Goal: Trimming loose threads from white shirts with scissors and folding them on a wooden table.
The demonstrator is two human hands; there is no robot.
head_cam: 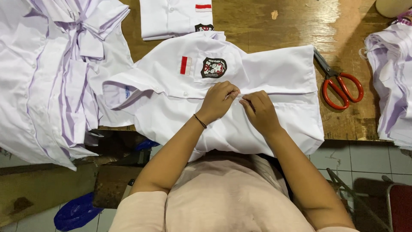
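A white shirt (pixel 274 73) lies flat on the wooden table (pixel 300 25), collar to the left, with a red-and-white patch (pixel 185 65) and a dark crest badge (pixel 213 67) on its chest pocket. My left hand (pixel 218 101) pinches the shirt's front placket near the middle, fingers closed on the fabric. My right hand (pixel 260 109) pinches the same edge just to the right, the two hands almost touching. A thin dark band sits on my left wrist (pixel 200 121).
Red-handled scissors (pixel 341 88) lie on the table right of the shirt. A big heap of white shirts (pixel 47 73) hangs off the left side, another stack (pixel 392 81) sits at the right edge, and a folded shirt (pixel 171 17) lies at the back.
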